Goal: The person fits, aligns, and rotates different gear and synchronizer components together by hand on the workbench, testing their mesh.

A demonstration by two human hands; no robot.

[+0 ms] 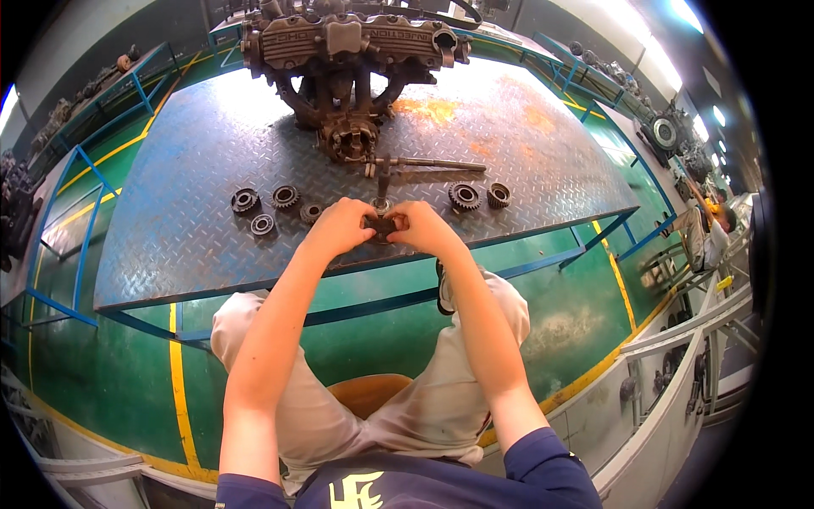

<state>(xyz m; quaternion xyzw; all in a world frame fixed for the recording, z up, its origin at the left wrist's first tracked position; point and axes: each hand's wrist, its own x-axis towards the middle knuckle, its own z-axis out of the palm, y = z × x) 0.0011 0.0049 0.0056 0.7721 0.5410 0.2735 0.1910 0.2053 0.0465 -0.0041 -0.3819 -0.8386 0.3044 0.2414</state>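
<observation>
My left hand (341, 227) and my right hand (421, 227) meet near the front edge of the metal table. Thumbs and fingers of both pinch a dark, round metal part (383, 229) from either side. Fingers partly cover it, so whether it is a gear cannot be made out. Just beyond it stands an upright metal shaft (383, 182). A long thin shaft (441, 164) lies crosswise behind that. One small gear (312, 212) rests beside my left fingers. Farther left are two toothed gears (286, 197) and a bearing-like ring (262, 225); on the right sit a wide gear (465, 197) and a smaller gear (498, 195).
A large engine (339, 42) occupies the far side of the diamond-plate table (186, 246). Below the table's front edge runs a blue frame bar (365, 310), close to my knees. Side benches (89, 97) carry machine parts. Another person (708, 233) is at the far right.
</observation>
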